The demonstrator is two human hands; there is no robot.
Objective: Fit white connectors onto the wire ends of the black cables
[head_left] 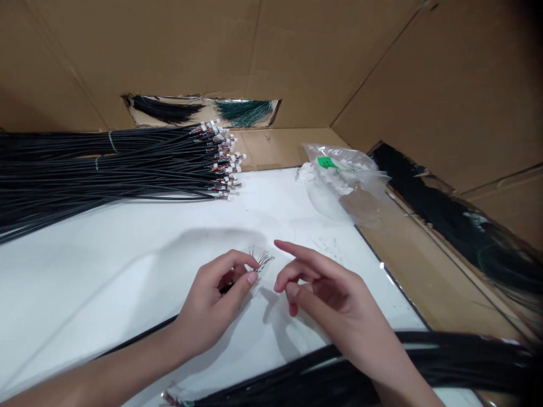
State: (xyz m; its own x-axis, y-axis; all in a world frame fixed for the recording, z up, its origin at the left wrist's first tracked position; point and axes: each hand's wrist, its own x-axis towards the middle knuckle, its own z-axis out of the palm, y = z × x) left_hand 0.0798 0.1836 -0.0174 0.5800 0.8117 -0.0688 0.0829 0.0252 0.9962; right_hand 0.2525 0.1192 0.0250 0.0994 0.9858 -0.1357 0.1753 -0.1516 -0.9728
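Observation:
My left hand (223, 291) pinches a black cable (142, 337) close to its end, thumb against index finger. Thin loose wires (263, 259) fan out past those fingertips, pointing right and up. The rest of that cable runs back beneath my left wrist to the lower left. To the right, apart from the wires, my right hand (326, 291) hovers over the white table with its index finger stretched out and the others loosely curled. Nothing shows between its fingers.
Bundled black cables (106, 164) with white connectors (227, 161) lie at the back left. A clear plastic bag (343, 181) of white pieces sits at the back right. More black cables (292, 379) cross the front. Cardboard walls (190, 51) enclose the white table (178, 254).

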